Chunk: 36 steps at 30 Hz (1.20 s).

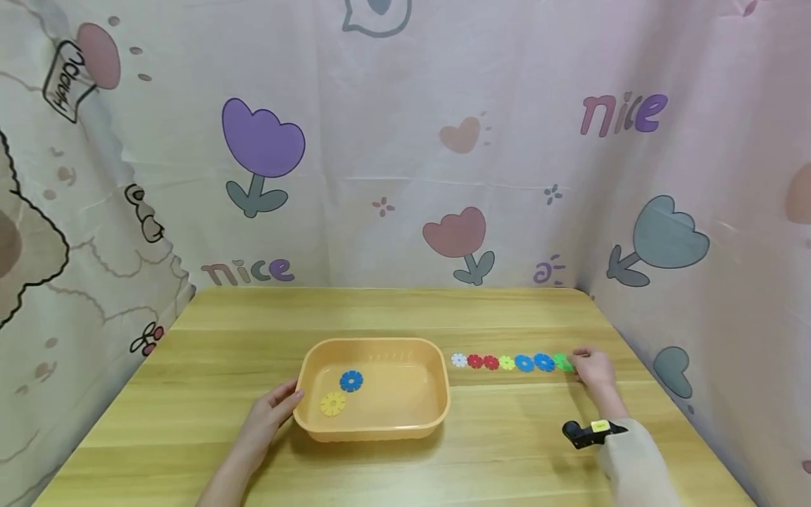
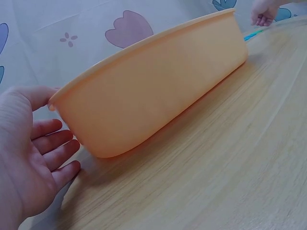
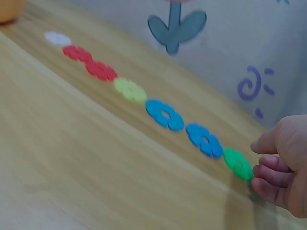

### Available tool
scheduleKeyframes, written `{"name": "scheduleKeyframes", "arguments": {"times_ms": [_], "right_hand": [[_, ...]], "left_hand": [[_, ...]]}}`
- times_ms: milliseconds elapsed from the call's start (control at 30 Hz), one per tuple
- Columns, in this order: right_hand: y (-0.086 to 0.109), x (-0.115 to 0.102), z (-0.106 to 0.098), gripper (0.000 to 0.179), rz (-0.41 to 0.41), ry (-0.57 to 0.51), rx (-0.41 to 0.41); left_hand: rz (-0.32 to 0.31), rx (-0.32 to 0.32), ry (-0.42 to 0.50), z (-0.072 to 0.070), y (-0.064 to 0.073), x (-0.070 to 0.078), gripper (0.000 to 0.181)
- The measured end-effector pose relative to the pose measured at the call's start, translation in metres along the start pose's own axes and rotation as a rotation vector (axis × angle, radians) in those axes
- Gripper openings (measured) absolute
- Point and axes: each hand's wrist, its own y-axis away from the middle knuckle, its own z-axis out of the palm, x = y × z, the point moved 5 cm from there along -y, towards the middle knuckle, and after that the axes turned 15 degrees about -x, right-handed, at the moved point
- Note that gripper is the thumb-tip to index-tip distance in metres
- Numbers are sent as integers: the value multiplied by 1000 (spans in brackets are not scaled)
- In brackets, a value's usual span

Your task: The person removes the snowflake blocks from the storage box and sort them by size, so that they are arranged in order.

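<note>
My left hand (image 1: 266,419) holds the left end of a yellow-orange plastic basin (image 1: 374,428), thumb at the rim and fingers by the outer wall. Inside lie a blue notched disc (image 1: 351,381) and a yellow notched disc (image 1: 333,403). At the right end of a row of flat flower-shaped discs is my right hand (image 1: 594,367). Its loosely bent fingertips are beside a green disc (image 3: 238,164), which lies flat; any contact is hard to make out. Leftward from it run two blue discs (image 3: 164,115), a yellow one (image 3: 130,90), two red (image 3: 101,70) and a white one (image 3: 57,38).
A wooden table (image 1: 507,458) carries everything. Patterned cloth (image 1: 380,176) hangs behind it and along both sides. On the right wrist sits a black camera mount (image 1: 589,434). The white disc lies just right of the basin.
</note>
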Motion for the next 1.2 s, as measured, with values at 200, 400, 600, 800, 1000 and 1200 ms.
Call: {"name": "scheduleKeyframes", "arguments": {"times_ms": [200, 400, 600, 800, 1000, 1200], "right_hand": [[11, -43, 7, 36, -117, 74, 0], [21, -109, 36, 34, -299, -51, -121], [42, -182, 89, 31, -453, -185, -312], [69, -238, 167, 26, -544, -232, -541], [73, -255, 250, 33, -450, -212, -684], [64, -243, 292, 34, -405, -80, -585]], "left_hand": [[11, 6, 1, 1, -2, 0, 52], [12, 2, -4, 0, -3, 2, 54], [13, -6, 5, 0, -4, 3, 54], [-8, -7, 1, 0, -2, -1, 54], [4, -10, 5, 0, -3, 2, 53], [-6, -6, 9, 1, -2, 2, 53]]}}
